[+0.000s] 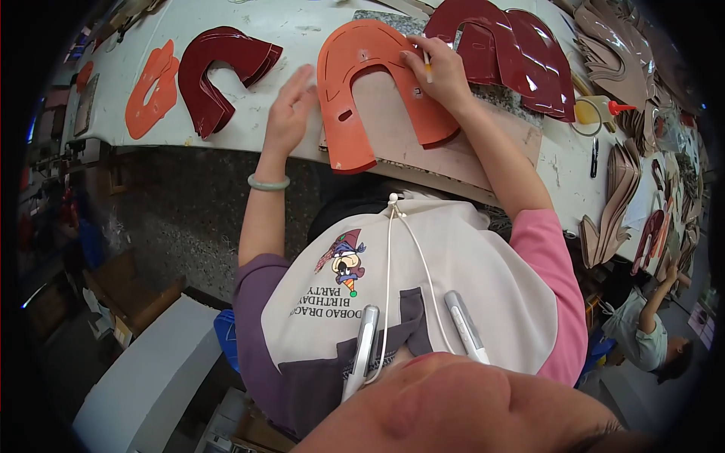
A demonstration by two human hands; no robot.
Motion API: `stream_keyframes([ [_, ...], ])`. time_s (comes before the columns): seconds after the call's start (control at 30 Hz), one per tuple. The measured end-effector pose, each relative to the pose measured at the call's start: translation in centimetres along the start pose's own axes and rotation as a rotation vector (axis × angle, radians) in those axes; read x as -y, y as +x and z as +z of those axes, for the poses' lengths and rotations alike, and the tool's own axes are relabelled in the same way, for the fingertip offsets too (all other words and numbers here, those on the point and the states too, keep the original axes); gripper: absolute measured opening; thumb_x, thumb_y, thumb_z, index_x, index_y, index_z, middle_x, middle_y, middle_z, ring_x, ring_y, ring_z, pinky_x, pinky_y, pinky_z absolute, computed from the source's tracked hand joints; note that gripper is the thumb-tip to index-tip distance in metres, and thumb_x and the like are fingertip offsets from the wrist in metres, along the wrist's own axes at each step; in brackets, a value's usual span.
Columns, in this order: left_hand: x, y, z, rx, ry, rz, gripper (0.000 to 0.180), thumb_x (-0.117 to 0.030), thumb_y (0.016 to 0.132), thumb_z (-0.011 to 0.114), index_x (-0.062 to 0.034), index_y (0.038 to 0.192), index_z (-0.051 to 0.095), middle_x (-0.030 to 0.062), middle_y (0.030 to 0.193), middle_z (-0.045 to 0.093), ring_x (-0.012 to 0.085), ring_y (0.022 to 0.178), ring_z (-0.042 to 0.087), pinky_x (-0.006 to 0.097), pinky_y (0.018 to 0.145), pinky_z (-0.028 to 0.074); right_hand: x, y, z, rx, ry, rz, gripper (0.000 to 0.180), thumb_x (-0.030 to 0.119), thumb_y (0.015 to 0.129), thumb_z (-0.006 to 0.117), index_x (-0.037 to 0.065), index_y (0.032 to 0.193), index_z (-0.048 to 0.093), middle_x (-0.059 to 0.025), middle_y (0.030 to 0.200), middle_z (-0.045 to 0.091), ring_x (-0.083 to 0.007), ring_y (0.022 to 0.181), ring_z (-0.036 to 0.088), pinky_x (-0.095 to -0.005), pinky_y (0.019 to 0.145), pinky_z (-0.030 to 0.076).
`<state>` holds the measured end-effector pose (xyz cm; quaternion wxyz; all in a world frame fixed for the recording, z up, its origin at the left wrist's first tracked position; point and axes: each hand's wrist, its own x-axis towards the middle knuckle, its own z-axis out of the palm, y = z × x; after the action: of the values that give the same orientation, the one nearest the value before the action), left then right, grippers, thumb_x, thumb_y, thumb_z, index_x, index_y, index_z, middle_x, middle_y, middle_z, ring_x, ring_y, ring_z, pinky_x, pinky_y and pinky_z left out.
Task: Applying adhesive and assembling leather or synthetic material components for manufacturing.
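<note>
A horseshoe-shaped orange template [341, 90], with slots and dashed lines cut in it, lies on a pinkish board [385, 113] at the table's front edge. Along its lower ends a dark red edge shows beneath. My right hand [444, 75] rests at the template's upper right side, fingers closed on a slim white and yellow pen [427, 66]. The pen's tip is too small to make out. My left hand [290, 113] is held just left of the template, fingers stretched out and nothing in it.
Dark red U-shaped pieces [198, 83] lie stacked at left beside another orange template [153, 92]. More glossy dark red pieces [532, 68] are at upper right. Further right are a red-nozzled glue bottle [604, 109], a black pen [594, 157] and beige piles [615, 192]. A person [642, 325] works at far right.
</note>
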<state>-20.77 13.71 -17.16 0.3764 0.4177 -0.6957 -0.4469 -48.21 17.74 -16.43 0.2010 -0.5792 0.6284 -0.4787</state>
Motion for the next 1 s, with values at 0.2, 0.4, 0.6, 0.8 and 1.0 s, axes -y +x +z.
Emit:
stream_keyframes([
  [0.2, -1.7, -2.3, 0.4, 0.302, 0.464, 0.271, 0.067, -0.027, 0.075, 0.077, 0.0011, 0.13, 0.052, 0.0185, 0.145, 0.04, 0.0307, 0.138, 0.032, 0.036, 0.108, 0.032, -1.4, -0.2, 0.8, -0.064, -0.266, -0.272, 0.027, 0.016, 0.083, 0.069, 0.003, 0.106, 0.065, -0.0085, 0.082, 0.059, -0.0211, 0.065, 0.054, -0.0301, 0.06, 0.046],
  [0.4, -1.8, -2.8, 0.7, 0.334, 0.519, 0.276, 0.075, -0.023, 0.07, 0.08, -0.0034, 0.135, 0.049, 0.0144, 0.149, 0.034, 0.029, 0.142, 0.024, 0.038, 0.113, 0.027, -1.4, -0.7, 0.5, -0.046, -0.262, -0.273, 0.027, 0.016, 0.083, 0.069, 0.003, 0.106, 0.064, -0.0087, 0.083, 0.059, -0.0222, 0.066, 0.054, -0.0309, 0.062, 0.046],
  [0.6, -1.8, -2.8, 0.8, 0.342, 0.507, 0.26, 0.076, -0.024, 0.069, 0.081, -0.0036, 0.135, 0.049, 0.0142, 0.149, 0.035, 0.0297, 0.141, 0.025, 0.038, 0.112, 0.028, -1.5, -0.7, 0.6, -0.048, -0.275, -0.275, 0.026, 0.015, 0.083, 0.068, 0.003, 0.106, 0.064, -0.0086, 0.084, 0.059, -0.023, 0.068, 0.055, -0.0311, 0.063, 0.046],
  [0.8, -1.6, -2.7, 0.9, 0.338, 0.51, 0.255, 0.075, -0.027, 0.068, 0.081, -0.0026, 0.133, 0.052, 0.015, 0.147, 0.037, 0.0306, 0.14, 0.027, 0.038, 0.111, 0.029, -0.8, -0.5, 0.3, -0.069, -0.409, -0.301, 0.024, 0.016, 0.084, 0.067, 0.004, 0.105, 0.064, -0.0077, 0.086, 0.06, -0.0216, 0.069, 0.055, -0.0287, 0.064, 0.047],
  [1.0, -1.3, -2.7, 0.9, 0.329, 0.513, 0.285, 0.075, -0.038, 0.068, 0.081, -0.0004, 0.128, 0.055, 0.0167, 0.145, 0.04, 0.0316, 0.139, 0.031, 0.039, 0.108, 0.03, 2.1, 0.7, 0.0, 0.092, -0.238, -0.138, 0.019, 0.019, 0.087, 0.064, 0.004, 0.098, 0.068, -0.0066, 0.079, 0.065, -0.019, 0.062, 0.059, -0.0271, 0.056, 0.048],
])
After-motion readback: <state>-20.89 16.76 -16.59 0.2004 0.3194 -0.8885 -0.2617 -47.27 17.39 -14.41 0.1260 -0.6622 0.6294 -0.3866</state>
